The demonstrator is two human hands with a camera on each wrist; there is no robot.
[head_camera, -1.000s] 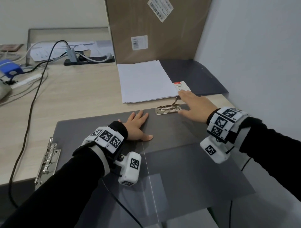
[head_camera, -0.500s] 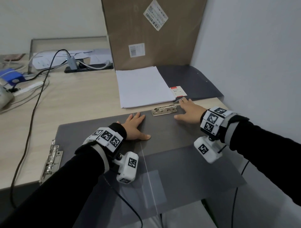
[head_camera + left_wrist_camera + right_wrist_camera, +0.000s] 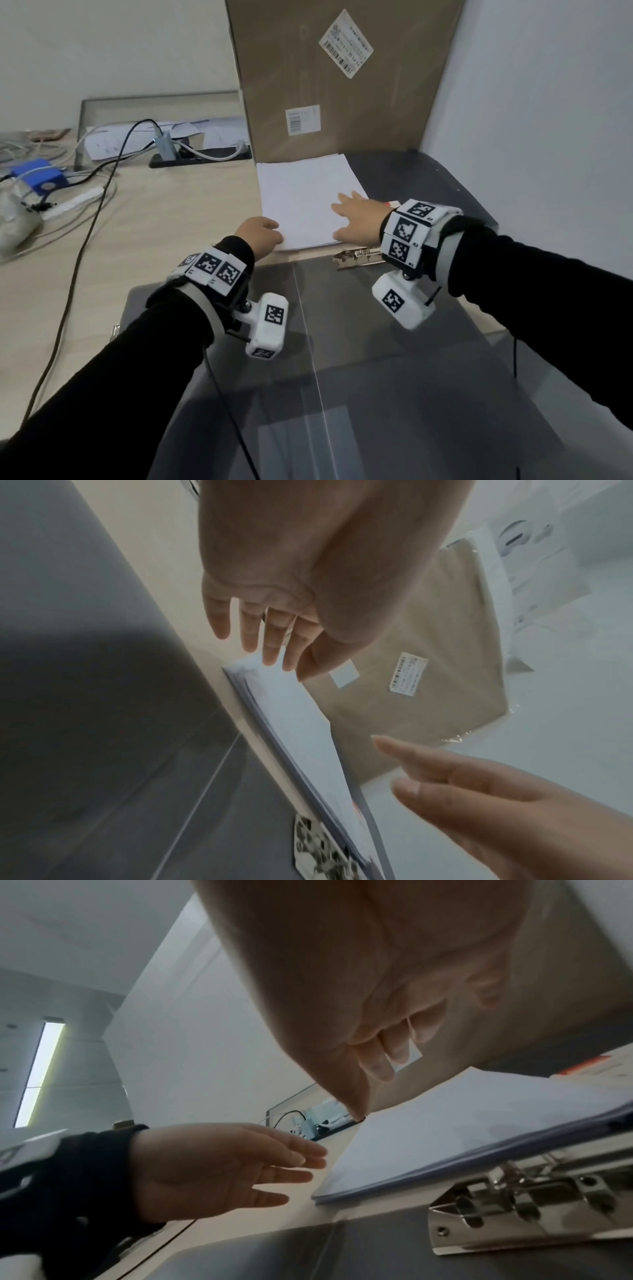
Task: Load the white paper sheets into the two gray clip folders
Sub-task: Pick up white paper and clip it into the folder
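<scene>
Both hands relaxed, fingers straight: left hand [image 3: 261,236] at paper stack [image 3: 301,202] near-left corner, right hand [image 3: 356,219] above its near-right part; gray clip folder [image 3: 359,342] at 6 o'clock of stack.

Dim even light; soft blur, wide-angle distortion

- A tall cardboard box [image 3: 337,82] stands upright against the wall, beyond the fingertips, with a white barcode label [image 3: 346,44] high on its face and a smaller label [image 3: 302,120] lower down.
- Black cable [image 3: 85,219] trails across the wooden desk [image 3: 164,219], well left of the fingers.
- A blue box [image 3: 38,175] sits far left among loose wires.
</scene>
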